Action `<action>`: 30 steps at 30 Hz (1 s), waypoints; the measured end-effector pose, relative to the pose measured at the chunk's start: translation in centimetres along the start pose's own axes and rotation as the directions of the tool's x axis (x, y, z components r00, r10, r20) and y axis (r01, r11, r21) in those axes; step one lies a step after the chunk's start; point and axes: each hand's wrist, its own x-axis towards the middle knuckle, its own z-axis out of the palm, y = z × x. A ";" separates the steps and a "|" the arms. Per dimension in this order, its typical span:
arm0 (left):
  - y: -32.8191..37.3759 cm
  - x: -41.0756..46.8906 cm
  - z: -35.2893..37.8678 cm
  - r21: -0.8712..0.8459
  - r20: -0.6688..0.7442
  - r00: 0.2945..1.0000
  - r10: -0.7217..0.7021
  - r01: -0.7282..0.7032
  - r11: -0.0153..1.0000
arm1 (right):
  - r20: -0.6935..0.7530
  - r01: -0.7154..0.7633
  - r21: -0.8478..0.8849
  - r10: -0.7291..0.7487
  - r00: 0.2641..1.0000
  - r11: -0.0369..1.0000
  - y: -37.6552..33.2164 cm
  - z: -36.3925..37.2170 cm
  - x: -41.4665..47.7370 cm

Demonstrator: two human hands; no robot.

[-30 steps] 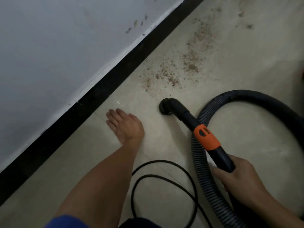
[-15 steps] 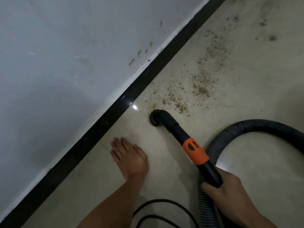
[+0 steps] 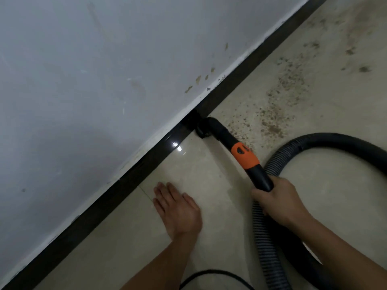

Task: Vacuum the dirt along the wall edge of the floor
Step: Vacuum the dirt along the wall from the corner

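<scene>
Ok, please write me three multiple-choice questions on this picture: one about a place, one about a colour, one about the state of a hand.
1. Where is the black vacuum nozzle?
A. against the black baseboard
B. on a carpet
C. inside a bucket

2. What colour is the plastic collar on the black vacuum wand?
A. blue
B. orange
C. white

3. What does the left hand do?
A. makes a fist in the air
B. lies flat on the beige floor tile
C. holds a cloth

Answers:
1 A: the nozzle sits at the foot of the baseboard, with the scattered brown dirt just to its right.
2 B: the collar is bright orange between two black sections.
3 B: its fingers are straight on the tile, while the right hand grips the wand.
</scene>
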 end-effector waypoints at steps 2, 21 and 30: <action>-0.1 0.0 0.1 -0.005 0.013 1.000 0.003 -0.003 1.000 | 0.066 0.008 0.077 -0.013 0.998 0.997 -0.1 0.6 -0.1; -5.1 -0.8 -2.2 0.015 0.128 0.936 0.328 -0.332 0.943 | -0.021 -0.094 -0.198 0.092 0.996 0.976 4.8 -3.4 -14.1; -6.0 -0.4 -2.0 0.039 0.148 0.912 0.383 -0.392 0.919 | -0.302 -0.212 -0.112 0.170 0.938 0.971 7.5 -1.8 -15.7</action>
